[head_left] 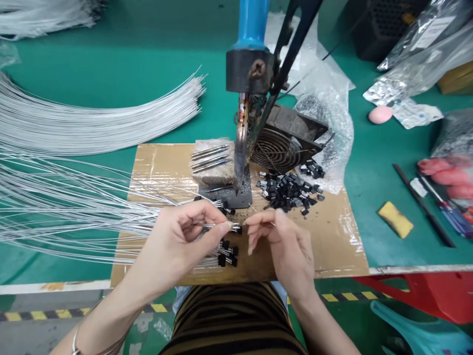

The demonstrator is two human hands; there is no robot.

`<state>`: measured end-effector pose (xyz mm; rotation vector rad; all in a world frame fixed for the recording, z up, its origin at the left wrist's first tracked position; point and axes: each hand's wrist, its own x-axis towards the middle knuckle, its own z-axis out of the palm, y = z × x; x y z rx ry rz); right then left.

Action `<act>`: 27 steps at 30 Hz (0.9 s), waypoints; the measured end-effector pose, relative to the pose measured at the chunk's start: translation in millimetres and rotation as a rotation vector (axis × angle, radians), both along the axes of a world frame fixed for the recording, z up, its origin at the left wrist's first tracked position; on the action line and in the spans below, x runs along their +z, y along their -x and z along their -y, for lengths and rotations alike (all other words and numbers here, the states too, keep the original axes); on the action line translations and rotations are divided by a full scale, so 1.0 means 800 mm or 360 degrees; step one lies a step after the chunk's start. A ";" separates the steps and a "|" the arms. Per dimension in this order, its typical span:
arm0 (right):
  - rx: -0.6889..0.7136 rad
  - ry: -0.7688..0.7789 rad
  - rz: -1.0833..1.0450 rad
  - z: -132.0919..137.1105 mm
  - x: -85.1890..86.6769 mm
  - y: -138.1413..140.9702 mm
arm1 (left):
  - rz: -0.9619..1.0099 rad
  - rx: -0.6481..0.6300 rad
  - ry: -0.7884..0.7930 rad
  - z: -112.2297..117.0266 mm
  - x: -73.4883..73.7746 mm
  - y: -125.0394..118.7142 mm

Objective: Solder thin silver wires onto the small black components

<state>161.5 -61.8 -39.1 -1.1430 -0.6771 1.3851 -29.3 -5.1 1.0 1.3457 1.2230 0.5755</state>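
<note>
My left hand (185,244) is closed, pinching a thin white cable between thumb and index finger, its end pointing right. Facing it, my right hand (288,246) pinches a fine strand of solder wire (253,207) that sticks out towards the upper left. Just above both hands, the tip of a soldering iron (241,148) with a blue handle (253,22) points down, held in a stand. White cables (140,217) with small black connectors (227,259) on their ends lie under and beside my left hand. Loose black connectors (290,190) are heaped beyond my right hand.
Cardboard (332,236) covers the bench front. Behind the iron stands a dark fan (281,148); left of it, a pale block (210,175) carries several metal tips. A cable bundle (111,125) lies left. A yellow sponge (395,219) and black stick (423,204) lie right.
</note>
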 end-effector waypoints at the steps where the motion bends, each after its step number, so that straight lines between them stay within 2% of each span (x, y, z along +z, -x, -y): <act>1: 0.0026 -0.0003 0.0063 0.000 0.001 0.003 | 0.0008 0.0002 -0.0007 0.001 -0.001 0.000; 6: 0.0142 -0.0009 0.0086 0.002 0.008 0.016 | -0.0026 0.0032 -0.0068 0.004 0.000 -0.001; 11: 0.0077 0.0049 -0.0082 0.005 0.009 0.024 | -0.0093 0.0053 -0.0182 0.006 0.004 -0.004; 19: 0.0068 0.0095 -0.0330 0.005 -0.002 0.024 | -0.0103 0.0145 -0.0228 0.014 0.005 -0.007; 27: 0.0054 0.0078 -0.0202 0.003 -0.002 0.027 | -0.0068 0.0145 -0.0169 0.013 0.007 -0.010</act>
